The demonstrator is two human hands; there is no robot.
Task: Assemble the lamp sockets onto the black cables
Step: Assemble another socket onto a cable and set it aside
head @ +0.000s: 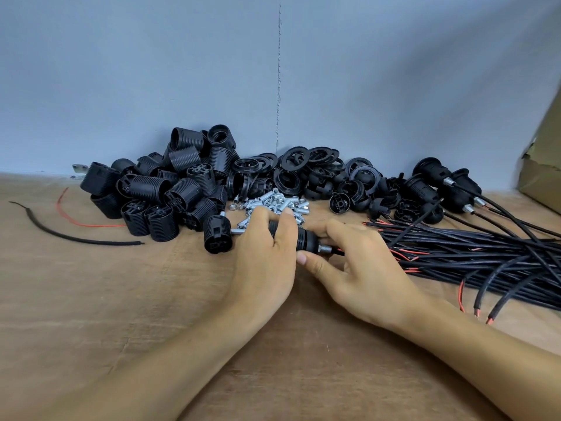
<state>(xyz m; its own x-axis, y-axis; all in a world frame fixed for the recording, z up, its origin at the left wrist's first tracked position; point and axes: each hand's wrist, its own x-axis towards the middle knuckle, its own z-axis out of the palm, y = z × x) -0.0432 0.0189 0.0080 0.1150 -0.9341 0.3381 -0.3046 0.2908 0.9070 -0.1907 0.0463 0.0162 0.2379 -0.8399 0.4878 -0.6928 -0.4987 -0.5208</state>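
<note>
Both hands hold one black lamp socket [305, 238] just above the table's middle. My left hand [267, 250] wraps its threaded body; my right hand [349, 256] pinches its cap end, where a metal threaded nipple [325, 247] sticks out with a black cable running right. A pile of black socket bodies [170, 189] lies at the left. Black rings and caps [318, 174] lie behind the hands. A bundle of black cables [473, 253] with red wire ends lies at the right.
Small metal nipples and nuts [273, 205] are heaped behind my hands. Assembled sockets on cables [440, 183] lie at the back right. A loose black cable [66, 235] and red wire [79, 220] lie at left. A cardboard box [543, 165] stands at the right edge.
</note>
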